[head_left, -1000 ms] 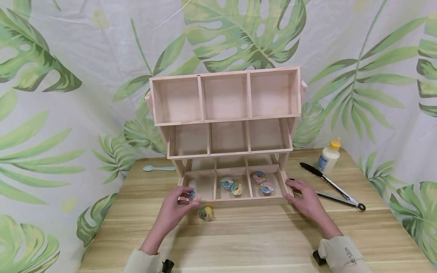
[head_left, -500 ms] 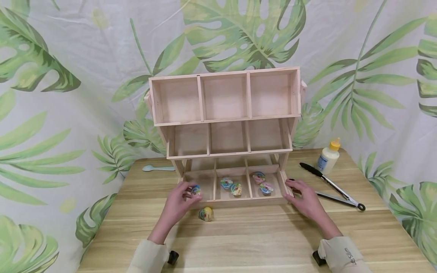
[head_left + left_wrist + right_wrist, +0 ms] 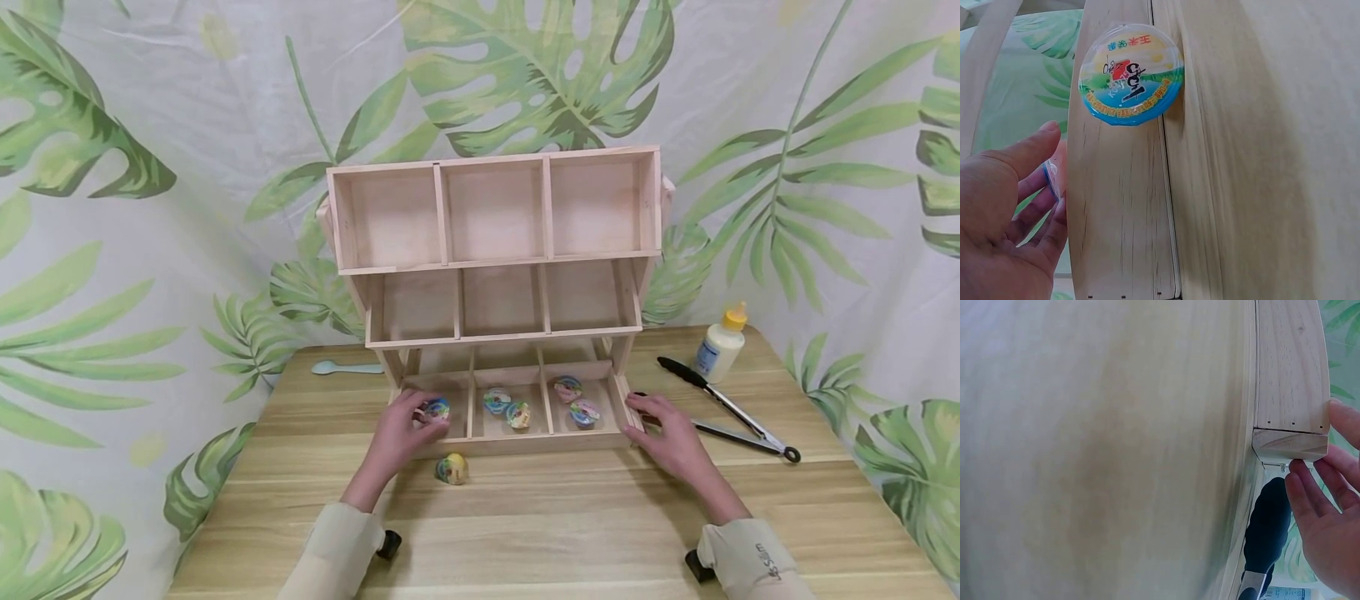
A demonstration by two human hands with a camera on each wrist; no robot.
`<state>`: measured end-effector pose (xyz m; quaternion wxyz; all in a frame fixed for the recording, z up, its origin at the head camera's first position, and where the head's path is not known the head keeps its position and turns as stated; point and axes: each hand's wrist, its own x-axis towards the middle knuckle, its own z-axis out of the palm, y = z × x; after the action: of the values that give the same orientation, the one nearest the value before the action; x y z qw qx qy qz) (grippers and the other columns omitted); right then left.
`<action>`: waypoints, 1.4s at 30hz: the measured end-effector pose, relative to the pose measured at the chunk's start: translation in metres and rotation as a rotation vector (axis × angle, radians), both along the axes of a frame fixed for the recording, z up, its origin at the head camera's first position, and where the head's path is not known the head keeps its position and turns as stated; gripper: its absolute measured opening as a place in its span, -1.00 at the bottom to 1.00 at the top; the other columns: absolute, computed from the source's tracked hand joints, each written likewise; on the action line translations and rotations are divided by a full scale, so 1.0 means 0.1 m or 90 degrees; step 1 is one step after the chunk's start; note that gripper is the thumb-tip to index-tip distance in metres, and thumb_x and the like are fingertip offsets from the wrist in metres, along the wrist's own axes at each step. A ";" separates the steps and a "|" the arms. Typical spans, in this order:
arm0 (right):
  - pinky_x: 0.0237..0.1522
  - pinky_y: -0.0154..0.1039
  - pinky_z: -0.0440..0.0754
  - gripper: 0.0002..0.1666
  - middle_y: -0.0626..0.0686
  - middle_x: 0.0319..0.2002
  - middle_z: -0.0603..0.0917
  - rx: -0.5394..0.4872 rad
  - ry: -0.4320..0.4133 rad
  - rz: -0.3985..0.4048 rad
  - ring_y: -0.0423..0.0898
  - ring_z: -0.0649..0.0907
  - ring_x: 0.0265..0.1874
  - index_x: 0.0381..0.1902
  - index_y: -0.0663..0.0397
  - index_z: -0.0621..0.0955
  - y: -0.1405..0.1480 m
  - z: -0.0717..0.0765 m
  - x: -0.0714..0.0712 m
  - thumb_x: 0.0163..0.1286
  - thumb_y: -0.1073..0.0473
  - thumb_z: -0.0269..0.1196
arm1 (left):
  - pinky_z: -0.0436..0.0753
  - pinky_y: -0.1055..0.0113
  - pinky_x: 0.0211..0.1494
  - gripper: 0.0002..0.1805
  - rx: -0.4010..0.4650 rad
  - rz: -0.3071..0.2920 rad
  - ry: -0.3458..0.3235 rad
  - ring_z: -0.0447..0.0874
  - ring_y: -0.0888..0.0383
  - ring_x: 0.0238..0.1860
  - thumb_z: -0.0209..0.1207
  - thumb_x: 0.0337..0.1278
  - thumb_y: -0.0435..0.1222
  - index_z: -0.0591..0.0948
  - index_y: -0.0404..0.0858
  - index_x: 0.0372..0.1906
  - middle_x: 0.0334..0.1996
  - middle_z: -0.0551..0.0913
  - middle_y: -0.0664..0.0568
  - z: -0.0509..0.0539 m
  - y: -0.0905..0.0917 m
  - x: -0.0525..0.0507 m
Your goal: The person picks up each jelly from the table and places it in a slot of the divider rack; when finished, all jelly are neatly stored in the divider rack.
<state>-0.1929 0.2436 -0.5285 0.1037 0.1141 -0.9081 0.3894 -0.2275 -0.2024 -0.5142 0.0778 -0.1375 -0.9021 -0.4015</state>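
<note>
My left hand (image 3: pixel 401 429) reaches over the front board into the bottom-left compartment of the wooden rack (image 3: pixel 517 447). It holds a jelly cup (image 3: pixel 436 409) between thumb and fingers; in the left wrist view the front board partly hides this cup (image 3: pixel 1057 170). Another jelly cup (image 3: pixel 452 469), yellow with a blue-green printed lid, lies on the table before the rack. My right hand (image 3: pixel 670 437) grips the rack's lower right corner, thumb at the front and fingers round the side. Two cups (image 3: pixel 497 401) lie in the bottom-middle compartment and two more cups (image 3: pixel 584 413) in the bottom-right one.
Black-handled tongs (image 3: pixel 738 417) lie spread on the table (image 3: pixel 570 533), right of the rack and close to my right hand. Behind them stands a bottle with a yellow cap (image 3: pixel 722 343). A pale blue spoon (image 3: pixel 345 367) lies at the back left. A leaf-print curtain (image 3: pixel 225 150) hangs behind.
My left hand has moved right and inward with the jelly cup, from the rack's left front corner into the bottom-left compartment. The right hand has stayed at the rack's corner.
</note>
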 end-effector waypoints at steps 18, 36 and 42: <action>0.17 0.18 0.67 -0.42 0.31 0.18 0.65 0.002 0.003 -0.001 0.28 0.66 0.13 0.25 0.35 0.61 0.00 -0.02 -0.03 0.31 0.28 0.47 | 0.75 0.08 -0.03 -0.48 -0.040 -0.003 0.007 0.72 -0.03 -0.11 0.55 0.04 -0.31 0.72 -0.20 0.17 0.07 0.69 -0.19 -0.05 0.15 -0.31; 0.20 0.20 0.65 -0.41 0.32 0.22 0.63 0.001 -0.015 -0.004 0.29 0.65 0.16 0.27 0.33 0.60 0.00 0.01 -0.01 0.33 0.25 0.46 | 0.67 0.03 -0.01 -0.49 -0.107 0.002 0.027 0.72 -0.01 -0.13 0.57 0.00 -0.25 0.74 -0.20 0.12 0.06 0.74 -0.14 -0.17 0.22 -0.44; 0.18 0.21 0.65 -0.41 0.32 0.22 0.63 0.004 -0.012 -0.005 0.29 0.65 0.15 0.27 0.34 0.61 0.01 0.01 0.00 0.32 0.25 0.46 | 0.68 0.00 0.09 -0.50 -0.098 -0.015 0.029 0.71 -0.07 0.02 0.56 0.02 -0.25 0.73 -0.24 0.12 0.10 0.73 -0.16 -0.19 0.23 -0.45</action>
<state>-0.1930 0.2442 -0.5278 0.0966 0.1072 -0.9106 0.3874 -0.2723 -0.1798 -0.5335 0.0827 -0.1625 -0.9268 -0.3283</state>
